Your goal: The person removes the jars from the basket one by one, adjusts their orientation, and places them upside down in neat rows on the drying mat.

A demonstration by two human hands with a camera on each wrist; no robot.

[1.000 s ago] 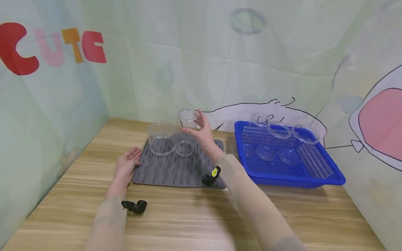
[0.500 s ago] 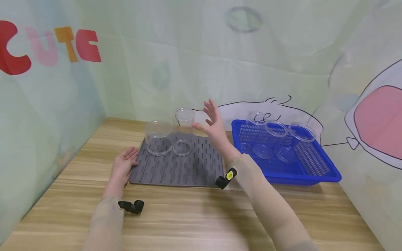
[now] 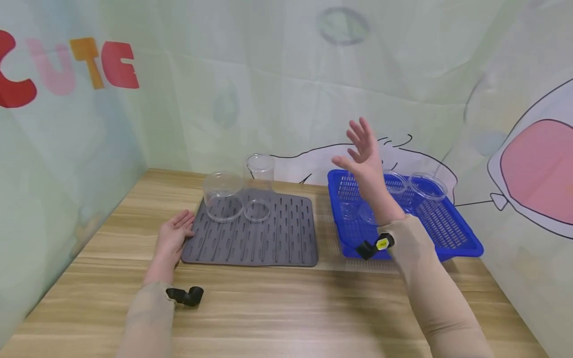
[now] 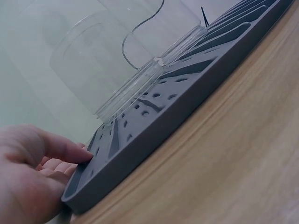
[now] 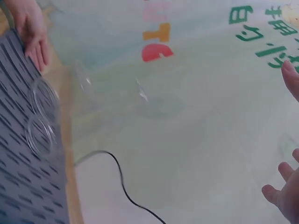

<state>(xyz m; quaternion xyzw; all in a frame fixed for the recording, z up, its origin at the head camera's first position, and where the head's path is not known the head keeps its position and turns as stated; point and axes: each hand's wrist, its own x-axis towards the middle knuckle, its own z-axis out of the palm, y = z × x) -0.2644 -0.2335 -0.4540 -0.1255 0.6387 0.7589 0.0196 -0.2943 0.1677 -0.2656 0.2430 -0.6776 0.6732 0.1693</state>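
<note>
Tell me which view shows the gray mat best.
The head view: it shows nearly the whole gray mat. The left wrist view gives a low look along its edge; the right wrist view, just part.

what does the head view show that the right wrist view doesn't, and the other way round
Only the head view shows the blue basket with clear containers in it.

Only the right wrist view shows green characters, at its upper right.

Both show the left hand at the edge of the grey mat, two clear cups on that mat, and the right hand.
</note>
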